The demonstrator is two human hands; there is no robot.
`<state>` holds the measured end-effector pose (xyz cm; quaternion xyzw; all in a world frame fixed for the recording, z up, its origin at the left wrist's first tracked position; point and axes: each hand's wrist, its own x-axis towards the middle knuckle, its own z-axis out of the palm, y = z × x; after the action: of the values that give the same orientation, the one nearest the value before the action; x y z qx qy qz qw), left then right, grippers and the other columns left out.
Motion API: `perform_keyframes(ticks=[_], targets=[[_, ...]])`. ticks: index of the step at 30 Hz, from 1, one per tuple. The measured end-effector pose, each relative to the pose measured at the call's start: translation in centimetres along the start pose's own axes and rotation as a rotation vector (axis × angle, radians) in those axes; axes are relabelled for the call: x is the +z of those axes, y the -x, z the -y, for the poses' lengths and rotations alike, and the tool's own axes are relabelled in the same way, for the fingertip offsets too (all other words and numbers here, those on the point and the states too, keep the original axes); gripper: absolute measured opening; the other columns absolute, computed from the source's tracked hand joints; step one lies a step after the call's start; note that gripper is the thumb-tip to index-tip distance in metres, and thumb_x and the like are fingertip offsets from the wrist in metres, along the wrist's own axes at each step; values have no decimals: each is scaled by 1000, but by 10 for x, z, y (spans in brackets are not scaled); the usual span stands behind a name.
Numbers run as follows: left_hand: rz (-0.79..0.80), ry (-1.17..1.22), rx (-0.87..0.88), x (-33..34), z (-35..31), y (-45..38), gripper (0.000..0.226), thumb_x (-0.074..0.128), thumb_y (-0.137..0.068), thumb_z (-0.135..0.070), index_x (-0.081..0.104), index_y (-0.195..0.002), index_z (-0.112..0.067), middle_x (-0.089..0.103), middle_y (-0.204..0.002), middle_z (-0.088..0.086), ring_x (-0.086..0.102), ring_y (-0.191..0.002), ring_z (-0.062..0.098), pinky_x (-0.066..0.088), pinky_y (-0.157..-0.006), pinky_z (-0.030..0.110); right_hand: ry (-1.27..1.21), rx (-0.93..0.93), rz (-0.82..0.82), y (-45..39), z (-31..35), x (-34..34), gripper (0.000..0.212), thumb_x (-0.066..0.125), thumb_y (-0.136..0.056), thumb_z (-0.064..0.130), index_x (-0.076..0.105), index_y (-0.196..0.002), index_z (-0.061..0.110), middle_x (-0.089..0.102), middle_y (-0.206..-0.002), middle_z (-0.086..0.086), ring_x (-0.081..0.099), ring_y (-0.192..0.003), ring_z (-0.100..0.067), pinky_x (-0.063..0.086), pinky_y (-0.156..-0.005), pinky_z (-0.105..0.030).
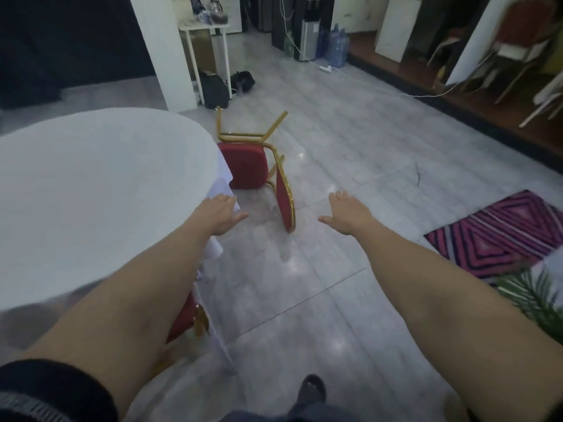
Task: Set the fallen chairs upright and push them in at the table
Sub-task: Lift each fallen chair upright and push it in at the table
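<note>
While both bare arms stretch forward over the grey tiled floor, the left hand and the right hand are spread flat with fingers straight and hold nothing, each near but apart from the fallen chair. That chair lies tipped on the floor beside the round table, which is draped in a white cloth: its red seat faces the camera on edge, its red backrest with gold rim rests down on the tiles between the two hands, and its gold legs point up and away. A second red and gold chair shows partly under the left forearm, close against the table's cloth; how it stands cannot be told. To the right lies a pink and dark striped rug, with green plant leaves at the edge. Farther back stand a white column, dark bags and blue water bottles.
</note>
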<state>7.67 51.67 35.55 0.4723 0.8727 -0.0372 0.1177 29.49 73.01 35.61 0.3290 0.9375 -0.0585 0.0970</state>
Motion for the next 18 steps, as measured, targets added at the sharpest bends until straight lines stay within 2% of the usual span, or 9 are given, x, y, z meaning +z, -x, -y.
perform_keyframes(ticks=[6, 9, 15, 18], targets=[[56, 58, -62, -1, -29, -82, 70, 35, -97, -54, 32, -145, -5, 37, -151, 16, 34, -140, 29, 29, -113, 45, 42, -47, 42, -89, -57, -11, 74, 46, -96, 51, 24, -149, 4, 25, -156, -16, 21, -145, -31, 24, -114, -41], [73, 78, -82, -1, -31, -125, 68, 35, -97, -52, 30, -147, -6, 36, -150, 17, 33, -140, 30, 28, -113, 43, 54, -69, 77, -138, -79, -14, 69, 51, -96, 43, 26, -148, 4, 26, -155, -15, 21, -145, -31, 25, -114, -41], [122, 71, -108, 5, -26, -238, 66, 34, -99, -48, 27, -148, -5, 33, -153, 15, 29, -142, 28, 25, -114, 41, 101, -122, 111, -268, -109, -19, 52, 54, -96, 26, 35, -139, 4, 38, -143, -15, 36, -132, -31, 33, -104, -37], [157, 118, -121, 6, -15, -295, 67, 36, -97, -51, 28, -148, -6, 35, -152, 14, 30, -141, 27, 27, -115, 44, 110, -163, 147, -339, -114, -24, 51, 53, -95, 21, 36, -140, 4, 39, -143, -15, 35, -134, -30, 32, -107, -37]])
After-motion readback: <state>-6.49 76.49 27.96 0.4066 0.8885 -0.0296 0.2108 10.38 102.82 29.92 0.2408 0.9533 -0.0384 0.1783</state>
